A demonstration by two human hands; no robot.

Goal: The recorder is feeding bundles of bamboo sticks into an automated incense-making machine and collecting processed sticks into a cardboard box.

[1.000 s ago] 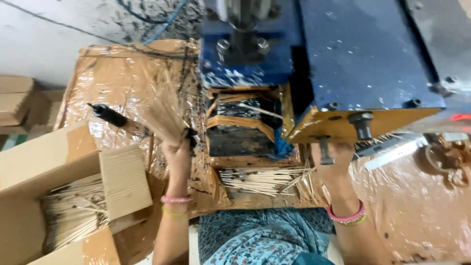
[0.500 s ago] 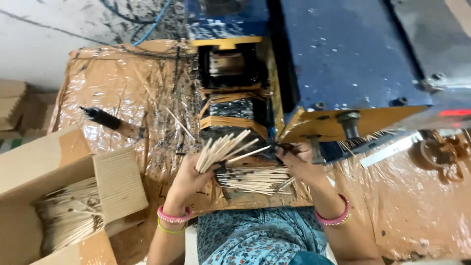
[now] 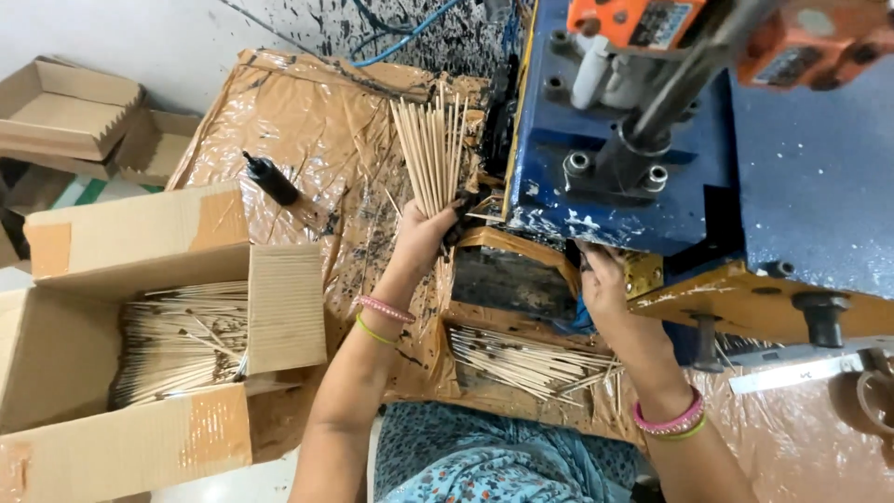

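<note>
left hand (image 3: 424,233) is fisted round a bundle of thin sticks (image 3: 430,149) fanning up and away, while right hand (image 3: 603,284) reaches curled into the blue machine (image 3: 633,200), grip hidden

Open brown cardboard box (image 3: 140,354) of sticks, far left

pale thin sticks (image 3: 433,149), upright fanned bundle, gripped
</note>
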